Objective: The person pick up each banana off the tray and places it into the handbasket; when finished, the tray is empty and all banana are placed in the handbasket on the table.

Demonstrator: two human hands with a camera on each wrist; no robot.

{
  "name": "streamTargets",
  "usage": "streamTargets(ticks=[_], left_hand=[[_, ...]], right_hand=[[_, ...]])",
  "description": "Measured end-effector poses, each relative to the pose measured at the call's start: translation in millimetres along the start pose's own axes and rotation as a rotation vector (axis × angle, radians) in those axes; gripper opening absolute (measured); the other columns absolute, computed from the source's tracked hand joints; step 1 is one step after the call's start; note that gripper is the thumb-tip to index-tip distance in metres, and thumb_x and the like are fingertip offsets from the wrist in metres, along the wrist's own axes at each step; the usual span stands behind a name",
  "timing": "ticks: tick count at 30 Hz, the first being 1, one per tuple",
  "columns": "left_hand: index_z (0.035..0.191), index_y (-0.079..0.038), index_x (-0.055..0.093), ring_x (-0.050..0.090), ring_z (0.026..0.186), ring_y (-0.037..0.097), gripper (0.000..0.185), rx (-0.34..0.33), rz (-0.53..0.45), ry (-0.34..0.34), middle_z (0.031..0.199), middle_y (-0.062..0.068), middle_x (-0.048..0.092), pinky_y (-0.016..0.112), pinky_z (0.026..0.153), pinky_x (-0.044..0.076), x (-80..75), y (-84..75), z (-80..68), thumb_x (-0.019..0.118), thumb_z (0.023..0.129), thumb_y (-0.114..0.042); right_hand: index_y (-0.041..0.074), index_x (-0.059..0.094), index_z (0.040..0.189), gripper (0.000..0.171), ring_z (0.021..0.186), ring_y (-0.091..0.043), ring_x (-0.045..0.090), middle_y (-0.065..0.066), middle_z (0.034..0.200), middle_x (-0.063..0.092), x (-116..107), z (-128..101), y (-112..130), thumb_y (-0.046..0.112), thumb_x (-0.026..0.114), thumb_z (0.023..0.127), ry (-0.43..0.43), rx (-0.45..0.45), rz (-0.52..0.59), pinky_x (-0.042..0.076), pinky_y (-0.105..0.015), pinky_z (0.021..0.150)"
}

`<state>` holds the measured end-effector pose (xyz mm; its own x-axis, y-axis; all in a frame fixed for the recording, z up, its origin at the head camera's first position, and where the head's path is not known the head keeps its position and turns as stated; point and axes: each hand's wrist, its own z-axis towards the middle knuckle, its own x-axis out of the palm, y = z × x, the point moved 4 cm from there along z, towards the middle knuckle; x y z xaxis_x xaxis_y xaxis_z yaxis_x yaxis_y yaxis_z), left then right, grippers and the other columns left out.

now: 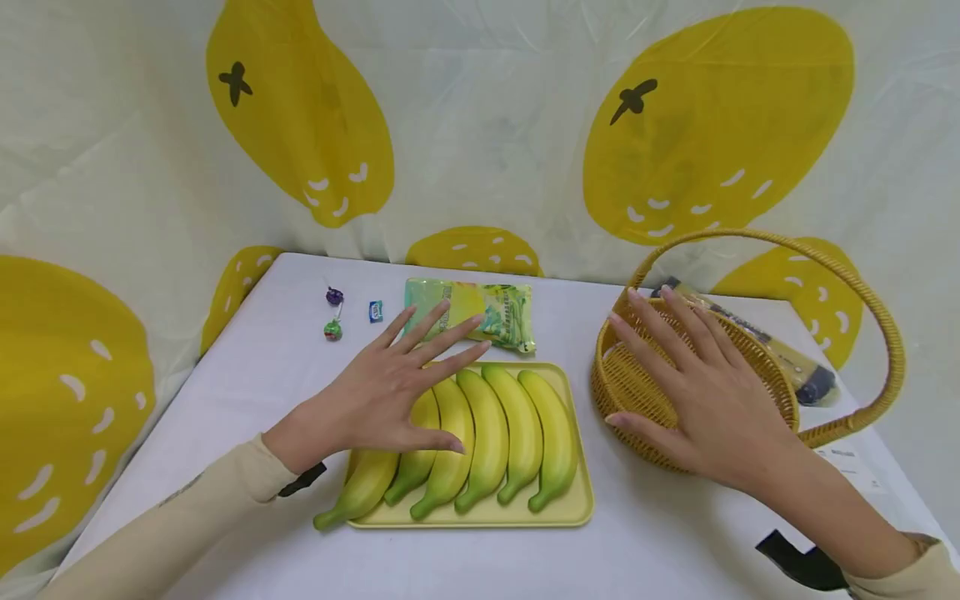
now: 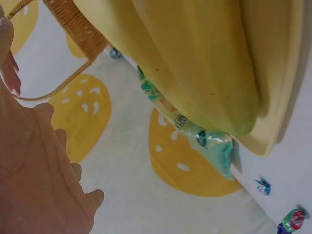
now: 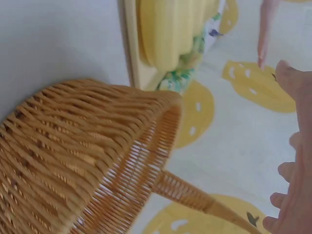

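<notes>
My left hand (image 1: 375, 392) hovers over a row of several yellow bananas (image 1: 491, 425) with green tips, its fingers spread and nothing held. The bananas lie side by side on a pale yellow tray (image 1: 525, 518); the leftmost one's tip sticks out past the rim. On the right, my right hand (image 1: 712, 400) is held above a brown wicker basket (image 1: 630, 400) with a tall hoop handle (image 1: 896, 350), fingers likewise spread. In the right wrist view the palm (image 3: 303, 170) is apart from the basket (image 3: 73, 141). The left palm (image 2: 44, 180) is bare in the left wrist view.
Behind the tray lies a green-and-yellow plastic packet (image 1: 487, 312). Farther left are a small blue wrapped piece (image 1: 376, 312), a purple lollipop (image 1: 334, 296) and a green lollipop (image 1: 333, 330). A long clear-wrapped item (image 1: 795, 367) with dark ends sits behind the basket. A fruit-patterned cloth hangs behind.
</notes>
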<state>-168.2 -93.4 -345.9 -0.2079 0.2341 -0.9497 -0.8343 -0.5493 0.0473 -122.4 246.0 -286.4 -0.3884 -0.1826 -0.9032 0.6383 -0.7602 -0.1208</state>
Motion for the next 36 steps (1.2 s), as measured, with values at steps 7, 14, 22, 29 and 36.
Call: streamTargets(ticks=[7,14,22,29,36], left_hand=[[0.170,-0.025,0.028,0.002,0.160,0.038,0.110,-0.041,-0.008,0.017,0.176,0.001,0.011,0.062,0.123,0.007,1.5,1.6,-15.7,0.048,0.085,-0.092],[0.170,-0.025,0.028,-0.002,0.160,0.037,0.110,-0.111,-0.003,0.084,0.176,0.001,0.010,0.062,0.123,0.007,2.8,4.1,-34.5,0.048,0.085,-0.092],[0.170,-0.025,0.027,-0.001,0.160,0.038,0.109,-0.200,-0.019,0.142,0.176,0.002,0.009,0.061,0.123,0.009,5.2,11.2,-53.3,0.050,0.085,-0.091],[0.169,-0.024,0.029,0.003,0.159,0.039,0.112,-0.273,-0.023,0.173,0.176,0.004,0.012,0.063,0.121,0.016,6.7,10.9,-68.6,0.056,0.083,-0.090],[0.170,-0.019,0.028,0.003,0.158,0.043,0.117,-0.311,-0.046,0.206,0.175,0.012,0.014,0.063,0.120,0.019,10.5,9.1,-81.0,0.050,0.082,-0.094]], right_hand=[[0.013,0.034,0.167,0.093,0.158,-0.039,0.015,-0.010,0.173,0.022,-35,-1,1,0.078,0.036,0.101,-0.074,0.052,-0.007,0.007,-0.056,0.124],[0.009,0.044,0.161,0.087,0.152,-0.045,0.028,-0.016,0.167,0.035,-65,-11,3,0.074,0.039,0.103,-0.222,0.066,-0.035,0.014,-0.059,0.123],[0.001,0.054,0.150,0.086,0.141,-0.051,0.040,-0.024,0.154,0.049,-92,-29,-13,0.071,0.052,0.099,-0.493,0.170,-0.010,0.024,-0.056,0.119],[0.001,0.047,0.156,0.097,0.146,-0.045,0.038,-0.023,0.159,0.044,-96,-59,-38,0.076,0.053,0.096,-0.476,0.391,0.019,0.025,-0.043,0.122],[0.022,0.041,0.164,0.076,0.147,-0.027,0.041,0.000,0.164,0.040,-84,-92,-55,0.049,0.069,0.098,-0.451,0.625,0.155,0.022,-0.022,0.117]])
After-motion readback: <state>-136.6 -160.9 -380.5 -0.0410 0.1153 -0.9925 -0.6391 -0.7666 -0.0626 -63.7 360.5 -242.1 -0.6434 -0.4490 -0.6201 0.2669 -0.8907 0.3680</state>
